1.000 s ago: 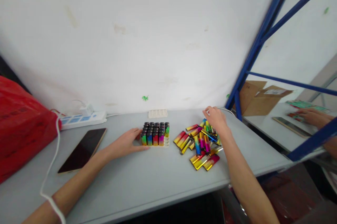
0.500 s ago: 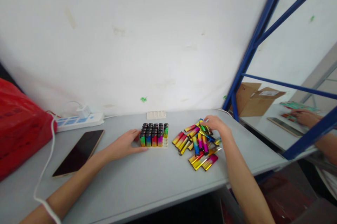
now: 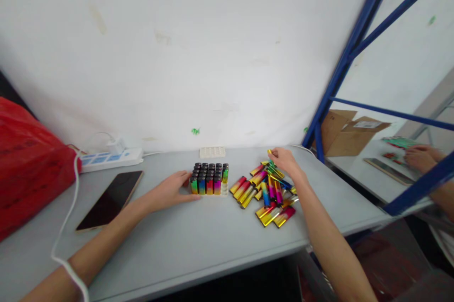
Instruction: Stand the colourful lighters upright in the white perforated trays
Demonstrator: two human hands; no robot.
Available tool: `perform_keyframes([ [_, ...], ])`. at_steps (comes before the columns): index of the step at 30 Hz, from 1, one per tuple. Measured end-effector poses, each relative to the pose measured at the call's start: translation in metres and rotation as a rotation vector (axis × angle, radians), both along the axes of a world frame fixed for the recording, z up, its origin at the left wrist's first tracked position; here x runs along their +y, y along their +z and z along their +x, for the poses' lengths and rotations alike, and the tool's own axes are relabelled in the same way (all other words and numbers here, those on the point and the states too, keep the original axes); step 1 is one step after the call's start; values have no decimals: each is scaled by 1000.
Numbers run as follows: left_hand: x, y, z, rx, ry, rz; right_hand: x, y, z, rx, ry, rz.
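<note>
Upright lighters with black tops and rainbow metallic bodies stand in rows in a white tray; some holes at its front right corner show bare. My left hand steadies the tray's left side, thumb along the front edge and fingers behind, partly hidden. To the right lies a loose pile of shiny lighters in yellow, red, pink, blue and green. Above the far side of that pile, my right hand pinches one lighter, whose yellow end sticks out past the fingertips.
A second white tray lies near the wall. On the left are a phone, a power strip, a white cable and a red bag. Right of the blue frame, a box and another person's hands show.
My right hand has lifted off the pile, rising slightly with a lighter in its fingers. My left hand stays at the tray. The camera view has shifted a little.
</note>
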State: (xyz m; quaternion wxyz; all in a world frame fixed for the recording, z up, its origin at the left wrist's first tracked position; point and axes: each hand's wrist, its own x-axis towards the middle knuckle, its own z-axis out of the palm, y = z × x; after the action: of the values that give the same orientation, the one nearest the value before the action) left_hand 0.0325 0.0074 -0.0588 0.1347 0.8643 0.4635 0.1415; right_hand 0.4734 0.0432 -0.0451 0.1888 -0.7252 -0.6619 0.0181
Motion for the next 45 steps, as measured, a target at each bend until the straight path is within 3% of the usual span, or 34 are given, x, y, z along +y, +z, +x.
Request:
perform_keyframes([
  [2, 0, 0, 0, 1, 0, 3, 2, -1, -4, 171, 18, 88],
  [7, -2, 1, 0, -22, 14, 11, 5, -5, -20, 859, 125, 257],
  [11, -1, -1, -1, -24, 21, 11, 0, -5, -34, 1197, 224, 182],
  [15, -1, -1, 0, -17, 14, 4, -6, -5, -47, 1355, 369, 49],
  [18, -2, 1, 1, -4, 4, 7, -9, -8, -54, 1356, 438, -44],
  [30, -3, 3, 1, 4, -6, 6, -16, -9, -87, 1240, 428, -129],
  [33, -3, 2, 1, 11, -6, 5, -19, -10, -98, 1072, 437, -64],
  [38, -2, 0, 0, 1, -12, 2, -31, -7, -110, 677, 443, 185],
  [42, -1, -1, 0, -10, -18, 1, -39, -5, -117, 588, 489, 216],
  [45, -1, -2, 0, -38, -7, 1, -40, -6, -121, 564, 445, 255],
])
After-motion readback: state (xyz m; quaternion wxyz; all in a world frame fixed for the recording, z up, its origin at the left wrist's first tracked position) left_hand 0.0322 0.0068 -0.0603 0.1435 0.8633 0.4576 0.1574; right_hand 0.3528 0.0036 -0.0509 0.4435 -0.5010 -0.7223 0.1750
